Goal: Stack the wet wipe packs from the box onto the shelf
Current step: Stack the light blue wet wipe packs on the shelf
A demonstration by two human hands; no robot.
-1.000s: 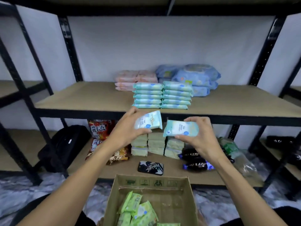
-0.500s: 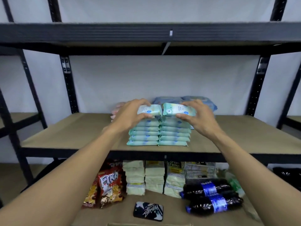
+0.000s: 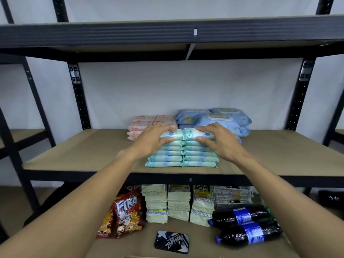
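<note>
Identify the wet wipe packs [image 3: 181, 159] by their mint-green wrap with small blue droplet marks. The shelf [image 3: 74, 155] board is tan, and its frame [image 3: 80, 101] is black. You also see:

- pale pink packs [image 3: 141, 125] with a faint print
- light blue packs [image 3: 232, 118] with white lid panels
- a red snack bag [image 3: 128, 211] with white lettering
- pale green cracker packs [image 3: 178, 202]
- dark bottles [image 3: 242, 216] with blue labels
- a black phone case [image 3: 172, 241] with a white scrawl

The wall [image 3: 167, 86] is white.

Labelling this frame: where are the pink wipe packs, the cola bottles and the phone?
Pink plastic wipe packs [image 3: 137, 126]: head view, stack's left end.
Dark plastic cola bottles [image 3: 242, 215]: head view, upper bottle's label.
Black rectangular phone [image 3: 172, 241]: head view, its back.
</note>
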